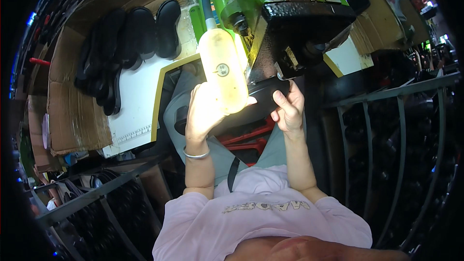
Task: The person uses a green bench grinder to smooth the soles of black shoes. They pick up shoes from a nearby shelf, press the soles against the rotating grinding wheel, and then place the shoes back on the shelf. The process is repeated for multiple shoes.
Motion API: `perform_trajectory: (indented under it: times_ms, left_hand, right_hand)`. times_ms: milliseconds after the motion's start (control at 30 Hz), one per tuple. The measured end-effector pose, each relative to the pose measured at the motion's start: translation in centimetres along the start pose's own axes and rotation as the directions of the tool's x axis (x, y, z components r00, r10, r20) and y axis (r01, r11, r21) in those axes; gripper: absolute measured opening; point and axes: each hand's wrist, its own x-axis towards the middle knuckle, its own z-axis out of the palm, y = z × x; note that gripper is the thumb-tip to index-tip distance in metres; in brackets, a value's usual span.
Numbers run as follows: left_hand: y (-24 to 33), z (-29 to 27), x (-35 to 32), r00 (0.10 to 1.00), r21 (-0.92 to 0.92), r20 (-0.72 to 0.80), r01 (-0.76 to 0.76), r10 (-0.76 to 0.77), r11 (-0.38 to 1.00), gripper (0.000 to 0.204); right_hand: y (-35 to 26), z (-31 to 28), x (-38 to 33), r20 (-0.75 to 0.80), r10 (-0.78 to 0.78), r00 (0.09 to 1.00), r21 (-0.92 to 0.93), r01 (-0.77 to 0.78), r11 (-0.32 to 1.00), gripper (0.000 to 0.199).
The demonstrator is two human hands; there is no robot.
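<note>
From the head view, a bright work lamp (223,70) hangs in front of the green and black machine (295,24), hiding part of the left hand (205,111), while black soles (128,43) lie stacked on the white bench (137,101) to the left. Both hands grip a black sole (263,99) held just under the machine's head, the left hand closed around its left part and the right hand (288,108) with fingers curled over its right end.

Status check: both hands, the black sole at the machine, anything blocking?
Left hand and right hand both grip the black sole under the machine head. Bright work lamp overlaps the left hand.
</note>
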Motion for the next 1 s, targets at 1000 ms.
perform_trajectory:
  times_ms: [1000]
  left_hand:
    - [-4.3, 0.3, -3.6, 0.984, -0.159, -0.005, 0.176, -0.179, 0.971, 0.027]
  right_hand:
    - [1.0, 1.2, 0.0, 0.146, -0.066, 0.987, -0.358, 0.115, 0.927, 0.028]
